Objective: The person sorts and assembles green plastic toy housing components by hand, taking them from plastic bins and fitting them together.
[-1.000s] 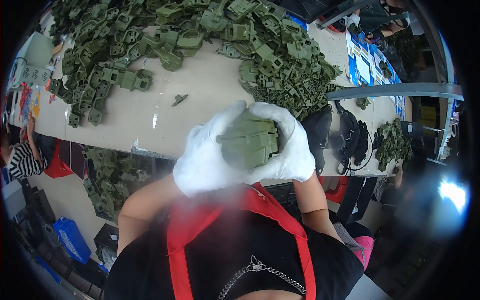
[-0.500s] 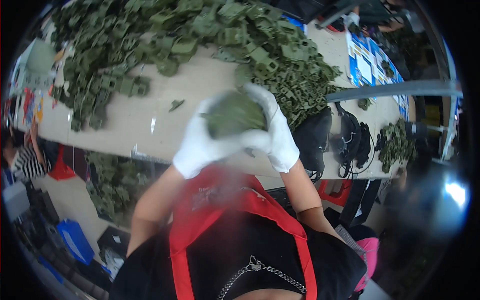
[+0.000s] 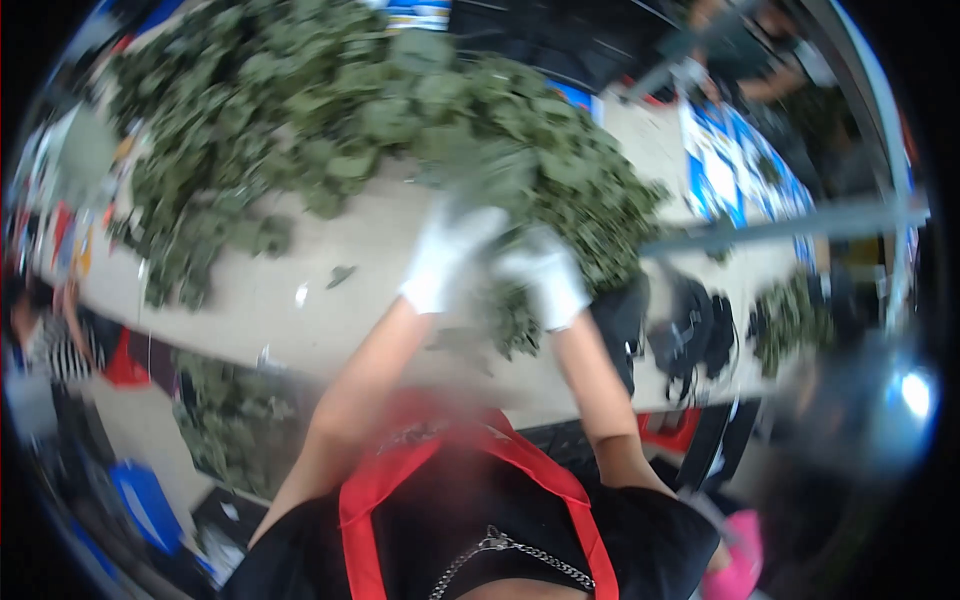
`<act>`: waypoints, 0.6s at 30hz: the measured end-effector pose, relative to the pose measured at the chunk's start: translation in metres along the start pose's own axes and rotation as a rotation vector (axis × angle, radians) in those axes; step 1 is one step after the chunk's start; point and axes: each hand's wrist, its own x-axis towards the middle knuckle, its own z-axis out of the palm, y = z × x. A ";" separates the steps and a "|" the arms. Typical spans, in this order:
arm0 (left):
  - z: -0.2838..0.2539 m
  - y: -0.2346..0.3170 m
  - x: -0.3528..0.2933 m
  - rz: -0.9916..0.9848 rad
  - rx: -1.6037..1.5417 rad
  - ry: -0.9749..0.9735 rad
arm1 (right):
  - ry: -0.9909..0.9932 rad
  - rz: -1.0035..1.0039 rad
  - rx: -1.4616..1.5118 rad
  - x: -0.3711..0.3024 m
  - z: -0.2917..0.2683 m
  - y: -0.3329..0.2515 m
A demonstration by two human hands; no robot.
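Note:
My left hand (image 3: 455,250), in a white glove, reaches to the near edge of the big heap of olive-green moulded plastic parts (image 3: 340,130). A larger green part (image 3: 490,175), smeared by motion, lies just beyond its fingers; whether they touch or hold it is unclear. My right hand (image 3: 545,275), also white-gloved, is beside it over the smaller green parts (image 3: 600,215). Its fingers are blurred too. Below the hands, a cluster of small green parts (image 3: 515,320) shows on the table. A single loose green piece (image 3: 341,275) lies to the left.
Black bags (image 3: 680,325) sit on the table (image 3: 230,300) at right, with another green pile (image 3: 790,320) beyond. A grey metal bar (image 3: 780,228) crosses there. More green parts (image 3: 235,410) are below the table edge at left. Other people work at far right and far left.
Both hands have moved forward from my chest toward the heap. The rounded green part they held between them no longer shows there. A small green cluster now shows below my right hand.

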 end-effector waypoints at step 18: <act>-0.336 -0.026 0.010 0.050 0.197 1.118 | 0.723 0.410 1.045 0.217 -0.253 0.356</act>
